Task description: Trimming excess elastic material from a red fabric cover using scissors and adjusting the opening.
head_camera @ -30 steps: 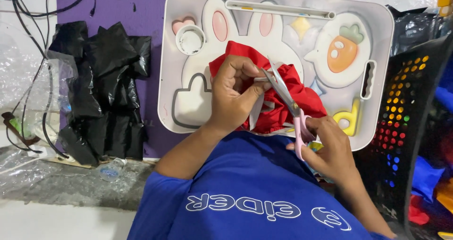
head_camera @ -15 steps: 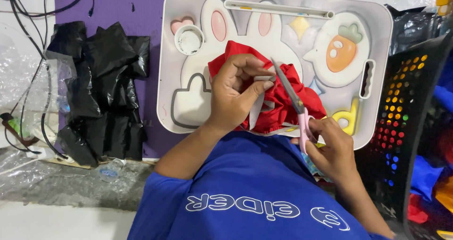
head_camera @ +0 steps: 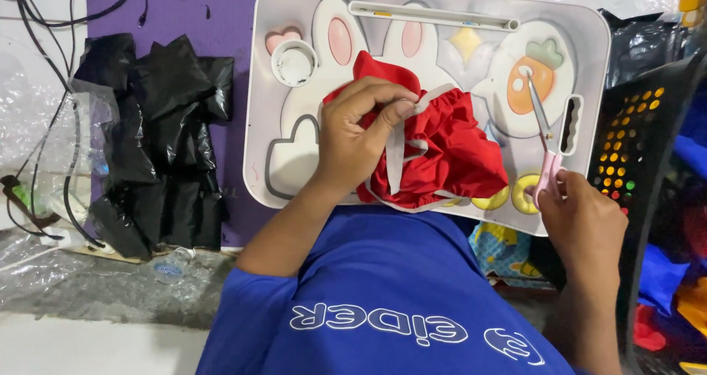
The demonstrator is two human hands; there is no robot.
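Your left hand (head_camera: pixel 353 143) pinches the white trim of the red garment (head_camera: pixel 442 150), bunched on the white lap tray (head_camera: pixel 589 43) with rabbit and carrot shapes; your right hand (head_camera: pixel 582 224) grips pink-handled scissors (head_camera: pixel 543 135), blades nearly together, off to the side. Bring them in carelessly and I'd judge the tips could snag a hidden fold or nick your fingers.

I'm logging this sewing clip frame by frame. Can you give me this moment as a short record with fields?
left hand: pinches a white strip on the red fabric
right hand: holds pink-handled scissors, blades up, apart from the fabric
surface: white lap tray with rabbit and carrot shapes
left of tray: black plastic bags
right of tray: black basket
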